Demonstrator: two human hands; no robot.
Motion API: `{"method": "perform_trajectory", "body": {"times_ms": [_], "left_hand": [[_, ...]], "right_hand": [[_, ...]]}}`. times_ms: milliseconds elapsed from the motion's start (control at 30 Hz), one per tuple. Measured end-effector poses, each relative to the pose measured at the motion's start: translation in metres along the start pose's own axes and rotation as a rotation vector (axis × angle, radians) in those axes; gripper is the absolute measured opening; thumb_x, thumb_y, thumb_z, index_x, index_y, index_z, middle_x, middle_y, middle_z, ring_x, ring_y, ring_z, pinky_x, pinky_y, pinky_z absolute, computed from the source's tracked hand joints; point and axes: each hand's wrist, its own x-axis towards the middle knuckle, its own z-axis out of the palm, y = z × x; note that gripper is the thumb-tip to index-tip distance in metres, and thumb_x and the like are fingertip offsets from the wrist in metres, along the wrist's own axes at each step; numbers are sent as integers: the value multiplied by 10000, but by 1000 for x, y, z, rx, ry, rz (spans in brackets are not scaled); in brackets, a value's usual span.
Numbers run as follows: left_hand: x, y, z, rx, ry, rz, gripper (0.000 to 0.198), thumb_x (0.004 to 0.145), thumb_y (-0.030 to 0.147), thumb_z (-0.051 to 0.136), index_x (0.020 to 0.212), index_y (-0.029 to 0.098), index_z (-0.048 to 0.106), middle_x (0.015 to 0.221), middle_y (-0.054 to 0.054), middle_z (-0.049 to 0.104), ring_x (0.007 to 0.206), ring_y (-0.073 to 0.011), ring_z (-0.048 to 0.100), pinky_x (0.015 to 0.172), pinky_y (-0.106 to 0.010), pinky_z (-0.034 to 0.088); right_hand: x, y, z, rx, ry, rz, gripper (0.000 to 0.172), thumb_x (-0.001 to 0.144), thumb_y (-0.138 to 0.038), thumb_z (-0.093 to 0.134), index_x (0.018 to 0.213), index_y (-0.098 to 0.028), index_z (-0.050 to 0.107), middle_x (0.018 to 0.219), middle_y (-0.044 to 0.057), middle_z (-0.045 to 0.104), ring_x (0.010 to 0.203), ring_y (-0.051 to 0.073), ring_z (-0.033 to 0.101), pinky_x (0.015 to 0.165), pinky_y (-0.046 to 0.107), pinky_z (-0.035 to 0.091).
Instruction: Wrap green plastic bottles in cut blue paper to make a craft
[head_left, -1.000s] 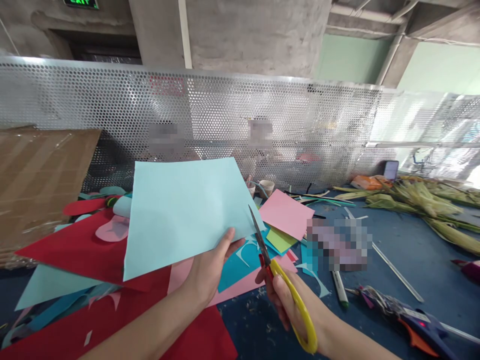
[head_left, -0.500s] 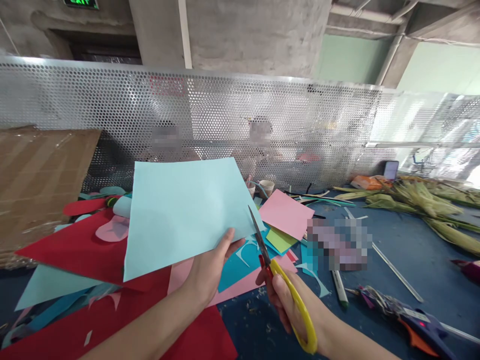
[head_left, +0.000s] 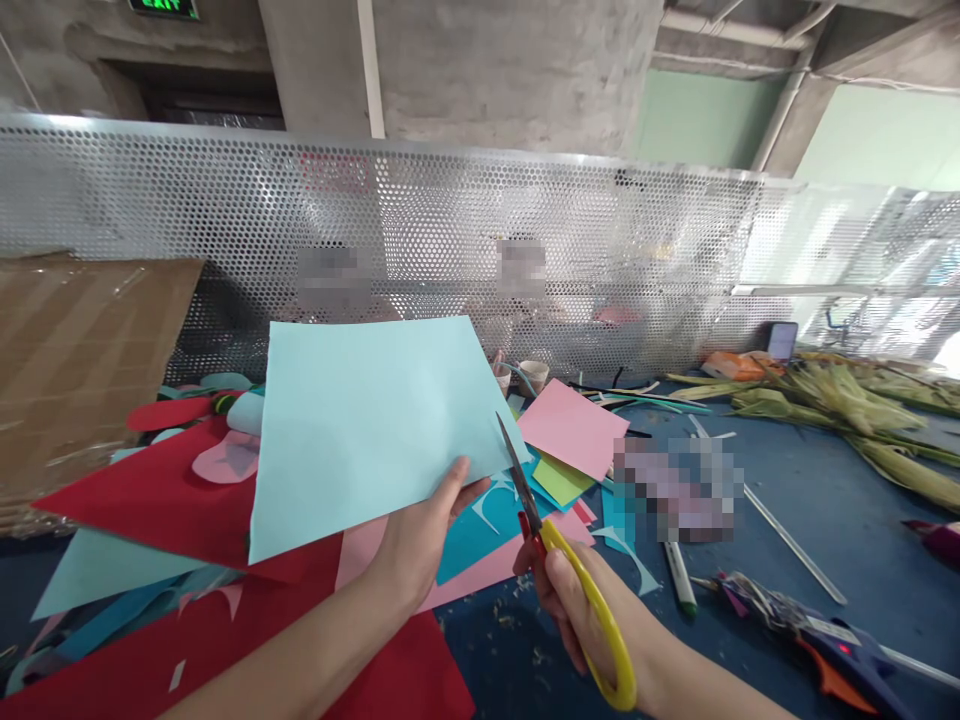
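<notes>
While the left hand pinches the light blue sheet at its lower right edge, thumb on top and fingers curled under, the sheet is held up off the table, tilted toward the camera. Only 1 view, head camera. Sheet covers part of the red paper and pink paper lying flat beneath it. Right hand is clenched through the yellow handles of the scissors, blades closed or nearly so, tip pointing up and just touching or just beside the sheet's right corner; cannot tell if it has entered the paper. Scissors sit right of the left hand, near it, not touching. Both forearms come in from the bottom edge.

Blue table is littered: a pink square right of the sheet, a green scrap under its near edge, teal cutoffs below the sheet. White marker lies right of the scissors, a glue gun at lower right, corn husks far right, a phone propped behind them. Cardboard leans at left. 2 paper cups stand behind the pink square. Perforated metal screen runs across the back; 2 other people sit behind it, blurred through the holes.
</notes>
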Motion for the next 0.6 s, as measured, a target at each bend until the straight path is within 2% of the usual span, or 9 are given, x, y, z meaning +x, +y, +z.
{"method": "perform_trajectory", "body": {"times_ms": [167,367,500,600], "left_hand": [[-2,1,0,-9,-5,3,593,834,81,654,1380,264,512,1208,-42,703,948,-223,721,830,-323,610],[-1,-1,-2,15,-12,16,529,829,128,672,1326,280,573,1235,-33,688,895,-234,735,897,-372,582],[-3,2,0,29,-3,-24,503,830,153,673,1302,309,595,1229,-15,691,864,-230,741,947,-386,551],[-5,8,4,0,29,-53,534,826,108,654,1318,304,582,1204,-4,704,900,-219,734,961,-361,543]], "right_hand": [[1,2,2,18,8,25,615,849,-796,301,849,-205,472,559,-99,349,329,23,313,293,123,308],[0,4,6,44,44,87,639,817,-826,314,851,-207,471,540,-101,366,307,33,347,271,130,334],[1,-2,8,71,48,154,689,750,-878,336,841,-208,466,512,-111,343,298,37,334,260,136,328],[1,-5,8,73,43,145,704,735,-890,337,834,-206,467,492,-114,337,291,37,324,258,140,324]]}}
